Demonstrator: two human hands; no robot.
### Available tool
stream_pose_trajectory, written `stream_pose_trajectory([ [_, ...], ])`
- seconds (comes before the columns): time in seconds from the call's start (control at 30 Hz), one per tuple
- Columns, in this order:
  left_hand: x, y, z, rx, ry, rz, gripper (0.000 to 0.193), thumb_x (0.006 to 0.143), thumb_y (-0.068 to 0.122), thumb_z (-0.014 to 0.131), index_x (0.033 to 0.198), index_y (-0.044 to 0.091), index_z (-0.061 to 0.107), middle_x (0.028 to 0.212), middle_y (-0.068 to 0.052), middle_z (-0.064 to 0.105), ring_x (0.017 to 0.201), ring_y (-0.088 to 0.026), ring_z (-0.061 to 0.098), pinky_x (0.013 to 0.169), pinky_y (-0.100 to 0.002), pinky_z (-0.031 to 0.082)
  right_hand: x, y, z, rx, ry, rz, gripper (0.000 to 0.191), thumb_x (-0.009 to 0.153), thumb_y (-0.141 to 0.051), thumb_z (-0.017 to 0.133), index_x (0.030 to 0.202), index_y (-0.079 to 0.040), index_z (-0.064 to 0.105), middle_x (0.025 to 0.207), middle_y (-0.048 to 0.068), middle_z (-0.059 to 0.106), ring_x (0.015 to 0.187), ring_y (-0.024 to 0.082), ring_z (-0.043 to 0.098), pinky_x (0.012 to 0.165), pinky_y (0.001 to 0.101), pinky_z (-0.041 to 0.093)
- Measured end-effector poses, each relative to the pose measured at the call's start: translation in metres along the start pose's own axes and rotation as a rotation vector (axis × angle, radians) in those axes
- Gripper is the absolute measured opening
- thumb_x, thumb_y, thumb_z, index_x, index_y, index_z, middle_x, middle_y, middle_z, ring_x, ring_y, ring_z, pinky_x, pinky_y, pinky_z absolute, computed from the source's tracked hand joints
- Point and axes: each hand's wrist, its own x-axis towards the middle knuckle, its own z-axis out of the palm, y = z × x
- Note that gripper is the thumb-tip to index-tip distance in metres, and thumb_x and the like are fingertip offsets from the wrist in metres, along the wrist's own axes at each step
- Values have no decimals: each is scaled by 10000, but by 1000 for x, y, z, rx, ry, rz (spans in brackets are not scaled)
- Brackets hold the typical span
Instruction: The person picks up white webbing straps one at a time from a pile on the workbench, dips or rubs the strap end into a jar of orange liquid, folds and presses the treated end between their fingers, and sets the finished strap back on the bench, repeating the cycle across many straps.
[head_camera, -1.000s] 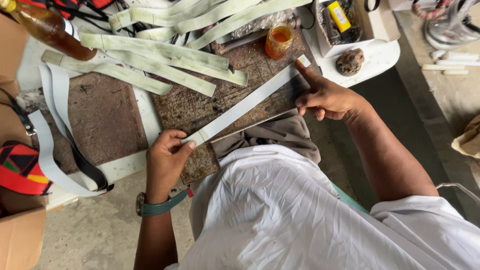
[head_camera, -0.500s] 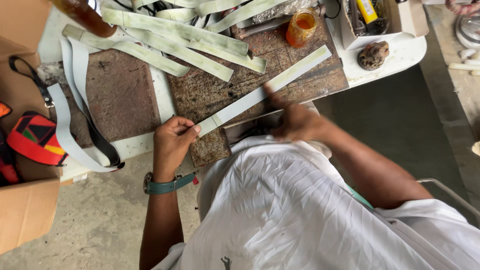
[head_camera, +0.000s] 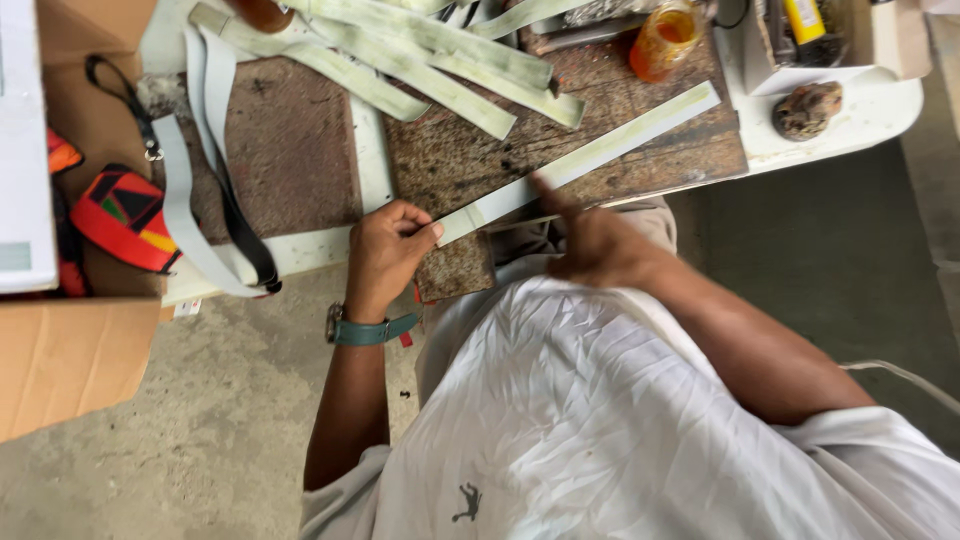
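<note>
Pale green and white, a long flat strip (head_camera: 585, 160) lies slantwise across a worn brown board (head_camera: 470, 150) on the worktable — its long axis runs from lower left, near the person's body, up to the right, where its far end points toward a white tray (head_camera: 850, 125). The left hand (head_camera: 385, 250) pinches the strip's near end between thumb and curled fingers, so the strip stretches away from that hand up and to the right. The right hand (head_camera: 600, 245) sits just below the strip's middle, blurred, its forefinger raised and touching the strip's lower edge — it holds nothing. More pale strips (head_camera: 430, 60) lie heaped at the board's far side, beside an orange jar (head_camera: 665, 40). A green watch (head_camera: 365, 328) circles the left wrist.
</note>
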Motion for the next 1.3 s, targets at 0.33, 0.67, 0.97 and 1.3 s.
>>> stream_pose_trajectory([
  [0.33,1,0,0,8,-14,21,178,850,134,805,909,-3,709,791,-79,776,679,-95,717,614,-275,552,3,-47,9,-272,-285,277,1102,830,-156,623,1670,-165,-90,763,255,731,704,397,731,696,507,589],
  [0.67,4,-16,-7,-197,-107,-80,267,1000,261,701,952,1,727,787,-49,759,679,-86,710,642,-249,572,19,-51,45,-473,-247,56,1042,822,-238,635,1641,-282,-7,855,222,715,743,373,720,706,485,581],
  [0.97,-13,-17,-29,-32,98,63,210,980,212,708,1037,13,743,792,-57,755,722,-121,692,669,-279,552,35,-49,61,-669,-242,-43,949,930,-157,537,1659,-248,-64,935,228,724,783,346,740,713,482,589],
  [1.3,-32,26,4,244,41,117,363,840,148,811,1167,23,715,1210,-137,663,882,-314,681,785,-403,546,23,-47,51,-592,-336,104,930,959,-141,498,1651,-145,-123,1096,240,721,919,372,744,811,472,593],
])
